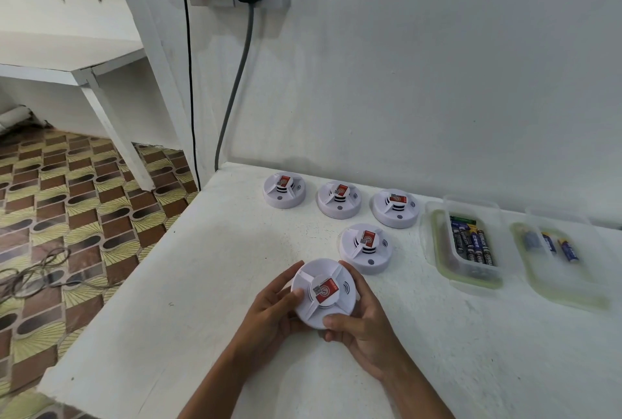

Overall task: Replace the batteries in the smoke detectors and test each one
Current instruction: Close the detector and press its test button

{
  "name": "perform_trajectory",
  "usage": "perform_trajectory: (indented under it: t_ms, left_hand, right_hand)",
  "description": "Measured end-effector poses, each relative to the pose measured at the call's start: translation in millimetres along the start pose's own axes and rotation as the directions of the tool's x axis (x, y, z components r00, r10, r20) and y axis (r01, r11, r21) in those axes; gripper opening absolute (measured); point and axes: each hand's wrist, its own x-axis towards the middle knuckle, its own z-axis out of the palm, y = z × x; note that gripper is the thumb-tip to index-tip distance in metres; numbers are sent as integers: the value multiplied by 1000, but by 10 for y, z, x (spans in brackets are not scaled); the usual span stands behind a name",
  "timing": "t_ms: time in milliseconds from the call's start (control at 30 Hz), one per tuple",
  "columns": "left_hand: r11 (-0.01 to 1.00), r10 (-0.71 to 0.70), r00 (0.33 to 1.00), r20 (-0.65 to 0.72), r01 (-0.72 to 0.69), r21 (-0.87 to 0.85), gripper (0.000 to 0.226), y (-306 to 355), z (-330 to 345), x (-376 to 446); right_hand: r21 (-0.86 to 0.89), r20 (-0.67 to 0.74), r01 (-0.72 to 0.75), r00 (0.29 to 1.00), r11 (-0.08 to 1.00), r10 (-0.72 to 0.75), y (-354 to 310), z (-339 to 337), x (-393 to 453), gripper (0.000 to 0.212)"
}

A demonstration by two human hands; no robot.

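Looking down from the head camera, a white smoke detector [323, 294] is held just above the near part of the counter [208, 284] by both hands. The left hand [272, 309] is curled round its left rim, with the thumb laid on the face; the right hand [361, 321] is wrapped round the right and near rim, its fingers [336, 321] pinching the edge. The detector is round, so no long axis can be given; its face, with the red label, is tilted up toward the camera, and the label's longer side runs roughly from near left to far right. Four more detectors [365, 248] are seen resting face up beyond it, one just behind the held one and three in a row by the wall. To the right, a clear tub of batteries [471, 243] and a second clear tray [558, 264] holding a few batteries are set well apart from the hands. All five detectors appear closed, so the task is judged to be near its beginning, though it cannot be told whether any has already been serviced; opening, swapping and testing seem still to be done.
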Motion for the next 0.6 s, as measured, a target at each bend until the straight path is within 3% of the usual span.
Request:
perform_trajectory:
  t_ms: [600]
  left_hand:
    - [999, -9, 1000, -1, 9, 34, 52, -21, -26, 13]
  right_hand:
    - [5, 10, -5, 1000, 1000, 5, -7, 1, -3, 73]
